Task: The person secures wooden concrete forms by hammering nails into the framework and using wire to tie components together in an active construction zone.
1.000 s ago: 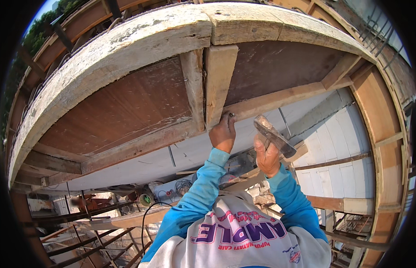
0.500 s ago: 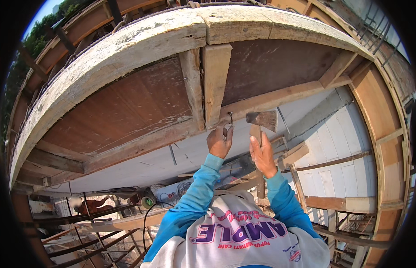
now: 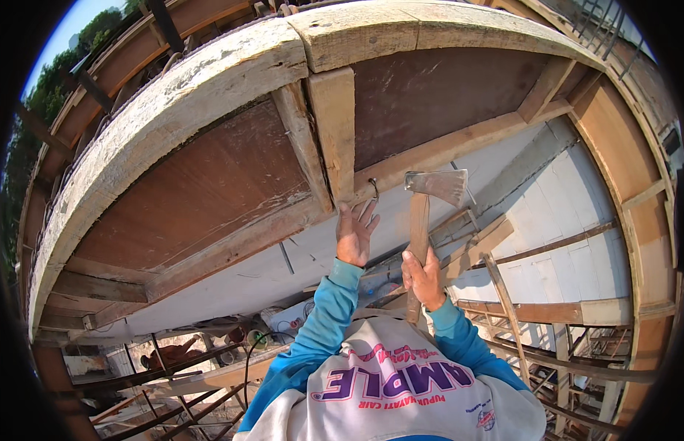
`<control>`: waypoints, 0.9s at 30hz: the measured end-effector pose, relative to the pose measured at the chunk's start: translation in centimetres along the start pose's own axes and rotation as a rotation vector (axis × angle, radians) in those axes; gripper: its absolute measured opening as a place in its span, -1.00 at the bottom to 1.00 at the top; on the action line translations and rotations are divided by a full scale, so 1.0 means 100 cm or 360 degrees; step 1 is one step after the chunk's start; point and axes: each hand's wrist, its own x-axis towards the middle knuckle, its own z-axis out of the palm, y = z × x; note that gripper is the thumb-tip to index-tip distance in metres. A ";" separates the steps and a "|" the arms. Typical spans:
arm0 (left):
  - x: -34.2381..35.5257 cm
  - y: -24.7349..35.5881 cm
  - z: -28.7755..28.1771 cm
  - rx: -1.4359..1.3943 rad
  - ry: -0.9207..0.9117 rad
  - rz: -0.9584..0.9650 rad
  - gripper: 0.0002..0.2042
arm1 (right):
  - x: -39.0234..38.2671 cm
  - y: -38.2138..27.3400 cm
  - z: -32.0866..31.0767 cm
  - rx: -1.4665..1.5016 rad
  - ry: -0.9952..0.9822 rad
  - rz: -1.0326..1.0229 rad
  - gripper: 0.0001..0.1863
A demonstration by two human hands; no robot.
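Observation:
My right hand (image 3: 424,278) grips the wooden handle of a hatchet (image 3: 418,234) low down, with the blade upright and turned to the right. My left hand (image 3: 357,234) is open, its fingers spread just under the lower wooden rail (image 3: 408,165) of a formwork panel. A thin bent piece of dark metal (image 3: 374,187), like a curved nail or wire, sticks out of that rail just above my left fingertips; nothing holds it. Beside it two short upright timbers (image 3: 333,132) stand against the panel.
A thick curved timber rim (image 3: 173,92) arches over brown plywood panels (image 3: 202,187). Below the rail lies a pale grey surface (image 3: 232,283) with a short metal rod (image 3: 286,257). Scaffold poles (image 3: 188,411) and a black cable (image 3: 248,360) show low down. Another person (image 3: 173,354) is far below at left.
My left fingers have come off the bent metal piece and spread apart. My right hand now sits lower on the hatchet handle, with the blade raised beside the rail.

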 end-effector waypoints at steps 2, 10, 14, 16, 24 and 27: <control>-0.002 0.001 0.002 -0.0066 -0.0038 0.0014 -0.28 | 0.007 0.001 -0.009 -0.0212 0.0247 -0.0451 -0.72; 0.001 0.000 0.003 0.0006 0.0043 0.0018 -0.24 | 0.052 -0.013 0.005 -0.1150 0.0308 -0.0485 -0.66; 0.001 0.004 -0.003 0.0072 0.0072 0.0022 -0.22 | 0.019 -0.041 0.014 -0.0821 0.0513 -0.1006 -0.71; 0.002 0.000 0.000 0.0060 0.0065 0.0006 -0.22 | 0.013 -0.001 -0.002 -0.0801 0.0491 -0.1090 -0.73; 0.005 -0.004 -0.006 0.0040 0.0106 0.0046 -0.25 | 0.011 -0.039 0.007 -0.1255 0.0213 -0.0441 -0.66; 0.006 -0.008 -0.009 0.0027 0.0113 0.0048 -0.27 | -0.001 -0.050 0.014 -0.1017 0.0345 -0.0808 -0.60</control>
